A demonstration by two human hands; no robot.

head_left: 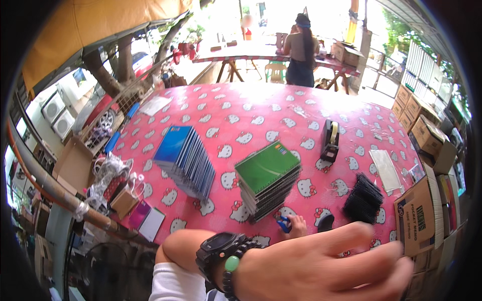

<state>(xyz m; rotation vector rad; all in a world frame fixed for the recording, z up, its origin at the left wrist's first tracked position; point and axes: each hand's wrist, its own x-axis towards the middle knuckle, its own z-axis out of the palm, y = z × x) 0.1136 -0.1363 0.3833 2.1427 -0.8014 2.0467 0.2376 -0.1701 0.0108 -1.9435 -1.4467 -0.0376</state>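
Note:
My left hand (321, 266), with a black watch and beaded bracelet at the wrist, reaches across close to the camera. Its fingers are half bent and apart, slightly blurred, with nothing visible in them. Beyond it, partly covered, my right hand (298, 227) has its fingers around a small blue-handled tool (284, 223), whose working end I cannot make out. Just past that tool stands a tall stack of green-covered spiral notebooks (268, 168). To its left rises a stack of blue notebooks (175, 145). A bundle of black spiral coils (362, 199) lies on the right.
The table has a pink patterned cover (241, 105). A black tape dispenser (330, 141) and a pale flat packet (385, 170) lie at right, near cardboard boxes (416, 215). Crumpled plastic (110, 175) and a purple-and-white notepad (146, 220) are at left. A person (301, 50) stands at a far table.

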